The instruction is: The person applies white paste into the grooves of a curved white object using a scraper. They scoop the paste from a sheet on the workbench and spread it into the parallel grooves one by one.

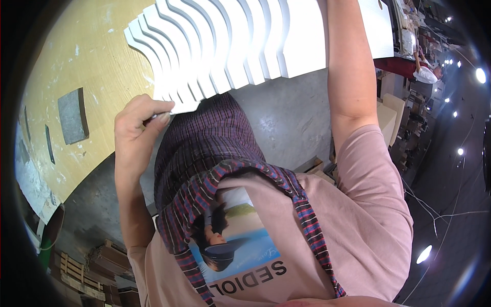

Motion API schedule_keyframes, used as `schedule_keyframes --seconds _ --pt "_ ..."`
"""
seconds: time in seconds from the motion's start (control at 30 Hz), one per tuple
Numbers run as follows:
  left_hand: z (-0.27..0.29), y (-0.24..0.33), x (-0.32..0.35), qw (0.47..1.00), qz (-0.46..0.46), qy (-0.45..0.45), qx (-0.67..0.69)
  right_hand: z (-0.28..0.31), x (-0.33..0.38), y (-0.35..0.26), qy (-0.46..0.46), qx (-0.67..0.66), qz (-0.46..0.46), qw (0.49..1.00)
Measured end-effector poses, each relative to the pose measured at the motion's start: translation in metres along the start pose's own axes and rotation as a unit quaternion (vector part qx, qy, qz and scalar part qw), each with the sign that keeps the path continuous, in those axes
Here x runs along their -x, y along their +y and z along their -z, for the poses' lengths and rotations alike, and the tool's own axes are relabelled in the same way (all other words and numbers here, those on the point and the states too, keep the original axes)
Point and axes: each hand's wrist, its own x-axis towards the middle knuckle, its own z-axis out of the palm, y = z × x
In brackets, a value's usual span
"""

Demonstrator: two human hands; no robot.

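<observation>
Several white boards with curved, stepped edges (230,41) lie fanned out on a yellow wooden bench top (87,56). My left hand (138,125) pinches the lower corner of the nearest white board (181,105) between thumb and fingers. My right forearm (350,66) reaches up across the wide white panel (378,28) and leaves the picture at the top edge, so my right hand is out of view. My pink shirt and striped apron fill the lower middle.
A grey rectangular block (71,115) lies on the bench at the left. Wooden pallets (76,271) are stacked at the lower left. Beige boxes (388,120) stand at the right, and a person in a white shirt (424,75) works farther off. The floor is grey concrete (291,123).
</observation>
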Motion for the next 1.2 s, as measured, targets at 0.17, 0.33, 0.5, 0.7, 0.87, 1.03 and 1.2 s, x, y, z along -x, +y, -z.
schedule_keyframes --seconds 0.17,0.33,0.5,0.7,0.87,1.03,1.2 --pt "-0.004 0.005 0.002 0.997 -0.037 0.050 -0.044 0.000 0.000 -0.002 -0.006 0.005 0.001 1.000" --pt "-0.010 0.008 -0.004 0.977 -0.121 0.084 -0.156 0.000 -0.001 0.000 0.001 -0.002 0.009 1.000" --pt "-0.011 0.016 0.000 0.957 -0.161 0.097 -0.222 -0.001 -0.002 0.002 0.009 0.013 0.024 1.000" --pt "-0.015 0.016 -0.002 0.948 -0.168 0.114 -0.244 0.001 0.000 -0.003 0.000 -0.013 -0.016 1.000" --pt "-0.017 0.021 -0.003 0.939 -0.187 0.115 -0.265 0.001 0.000 -0.002 0.000 -0.016 -0.008 1.000" --pt "-0.015 0.027 -0.003 0.928 -0.196 0.122 -0.292 0.001 0.000 -0.004 -0.003 -0.008 -0.006 1.000" --pt "-0.017 0.027 -0.004 0.924 -0.193 0.132 -0.304 0.000 -0.001 0.000 0.008 0.006 0.008 1.000"
